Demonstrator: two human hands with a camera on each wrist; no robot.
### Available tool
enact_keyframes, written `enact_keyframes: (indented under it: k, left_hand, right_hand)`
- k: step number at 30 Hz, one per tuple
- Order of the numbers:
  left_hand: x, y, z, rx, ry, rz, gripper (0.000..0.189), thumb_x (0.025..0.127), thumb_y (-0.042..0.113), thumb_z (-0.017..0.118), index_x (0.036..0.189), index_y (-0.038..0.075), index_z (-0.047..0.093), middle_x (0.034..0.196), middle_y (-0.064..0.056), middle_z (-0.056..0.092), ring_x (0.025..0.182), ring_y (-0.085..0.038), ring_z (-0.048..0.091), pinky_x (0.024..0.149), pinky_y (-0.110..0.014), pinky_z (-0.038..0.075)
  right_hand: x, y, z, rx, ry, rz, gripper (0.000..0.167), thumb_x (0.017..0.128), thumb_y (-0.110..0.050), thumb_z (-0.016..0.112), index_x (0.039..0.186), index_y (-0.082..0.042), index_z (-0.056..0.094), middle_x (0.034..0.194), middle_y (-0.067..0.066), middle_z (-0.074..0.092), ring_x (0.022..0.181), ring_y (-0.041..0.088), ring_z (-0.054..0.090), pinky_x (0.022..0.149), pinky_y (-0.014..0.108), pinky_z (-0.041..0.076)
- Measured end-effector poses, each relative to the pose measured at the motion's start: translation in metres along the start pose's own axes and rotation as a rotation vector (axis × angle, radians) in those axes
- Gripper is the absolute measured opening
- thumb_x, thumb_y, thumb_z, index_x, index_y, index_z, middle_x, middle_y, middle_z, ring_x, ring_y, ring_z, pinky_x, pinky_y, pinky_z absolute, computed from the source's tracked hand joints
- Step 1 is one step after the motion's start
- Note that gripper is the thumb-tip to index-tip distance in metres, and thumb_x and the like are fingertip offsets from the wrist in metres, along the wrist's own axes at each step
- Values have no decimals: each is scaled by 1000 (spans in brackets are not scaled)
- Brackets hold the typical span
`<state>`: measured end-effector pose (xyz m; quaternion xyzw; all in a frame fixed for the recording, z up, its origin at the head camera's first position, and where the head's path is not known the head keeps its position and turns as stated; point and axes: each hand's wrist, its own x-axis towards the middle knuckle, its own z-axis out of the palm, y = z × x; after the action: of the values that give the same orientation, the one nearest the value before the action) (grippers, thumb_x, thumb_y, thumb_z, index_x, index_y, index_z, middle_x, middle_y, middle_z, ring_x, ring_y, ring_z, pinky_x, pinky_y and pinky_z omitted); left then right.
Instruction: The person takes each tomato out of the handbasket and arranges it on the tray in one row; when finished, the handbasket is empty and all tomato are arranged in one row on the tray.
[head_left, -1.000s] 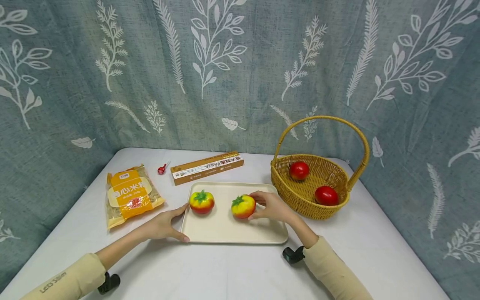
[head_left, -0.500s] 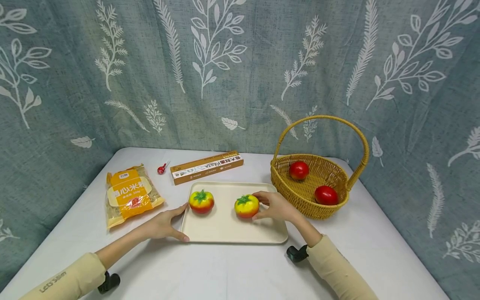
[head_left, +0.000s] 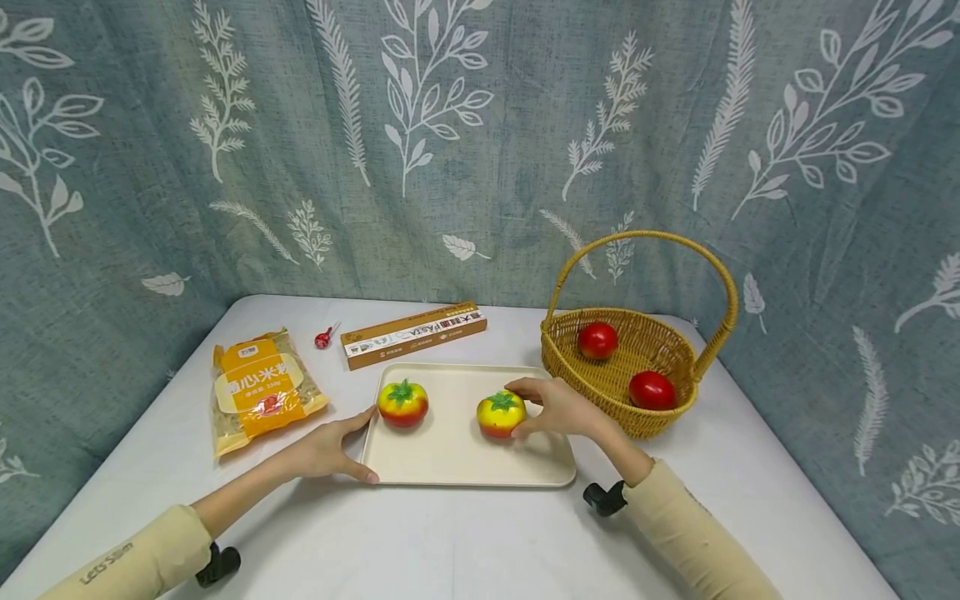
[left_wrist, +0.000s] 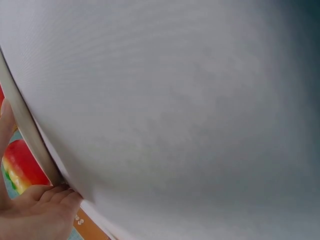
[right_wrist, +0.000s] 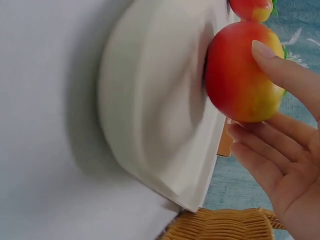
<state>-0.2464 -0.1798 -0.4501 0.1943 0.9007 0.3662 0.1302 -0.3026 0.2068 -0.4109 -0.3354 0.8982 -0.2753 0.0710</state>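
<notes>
A beige tray point(head_left: 442, 462) lies on the white table with two red-and-yellow toy-like tomatoes with green tops on it. My right hand point(head_left: 558, 408) holds the right tomato point(head_left: 501, 415), its thumb on the near side and fingers around the far right side. In the right wrist view, the thumb presses that tomato point(right_wrist: 237, 75) while the fingers lie along its side. The left tomato point(head_left: 403, 404) sits near the tray's left rim. There my left hand point(head_left: 326, 450) rests against the tray, thumb at the near corner and fingers spread up along the left edge.
A wicker basket point(head_left: 600, 400) with a tall handle holds two red tomato-like fruits point(head_left: 652, 390) at the right. Behind the tray lies a long brown pasta box point(head_left: 414, 335). A red lollipop point(head_left: 324, 339) and an orange food bag point(head_left: 266, 387) lie to the left.
My right hand has shifted the right tomato a little to the right across the tray, and its green top now faces more upward. The left hand and tray have stayed in place.
</notes>
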Motion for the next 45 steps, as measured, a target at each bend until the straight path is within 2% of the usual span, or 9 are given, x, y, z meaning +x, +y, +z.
enact_keyframes:
  k: [11,21,34,45]
  left_hand:
    - [-1,2,-1,-4,0,-8,111,67,36,88,151,-1,25,150,-28,30,136,-47,29,110,-59,26]
    - [-2,3,-1,-8,-1,-7,110,67,34,89,150,-1,26,150,-28,30,136,-46,29,110,-58,26]
    - [-1,2,-2,-2,-4,-6,111,67,36,88,151,0,25,150,-28,30,136,-47,29,110,-59,26]
    - [-1,1,-1,-11,0,-6,111,66,36,89,150,-1,26,150,-28,30,136,-47,29,109,-59,26]
  right_hand:
    - [5,-7,-12,-87,-53,-21,58,77,-21,83,125,2,60,122,13,65,110,27,62,94,37,50]
    - [10,-12,-10,-25,-27,-48,56,77,-17,83,124,3,60,119,13,65,109,26,63,94,36,51]
    - [26,-18,-4,-18,-24,-34,57,79,-22,82,127,-2,60,124,9,63,111,22,62,95,33,50]
    - [45,-30,7,-59,-16,-50,56,80,-24,80,128,-3,59,124,9,64,111,22,63,94,32,50]
